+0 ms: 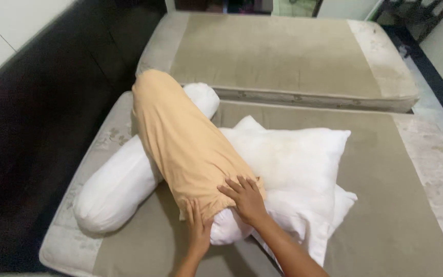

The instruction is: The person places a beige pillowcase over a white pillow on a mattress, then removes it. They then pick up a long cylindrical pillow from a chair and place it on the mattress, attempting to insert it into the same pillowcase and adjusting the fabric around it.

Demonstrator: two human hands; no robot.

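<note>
A long bolster in a peach cover lies diagonally across the near mattress. Its white end sticks out of the cover's open hem near me. My left hand presses flat on that hem at the bolster's end. My right hand rests with fingers spread on the cover's edge, just right of the left. A bare white bolster lies crossed underneath, and two white pillows are stacked to the right, touching the covered bolster.
A second bare mattress lies beyond the near one. A dark headboard panel runs along the left. A strip of light floor shows at the far right.
</note>
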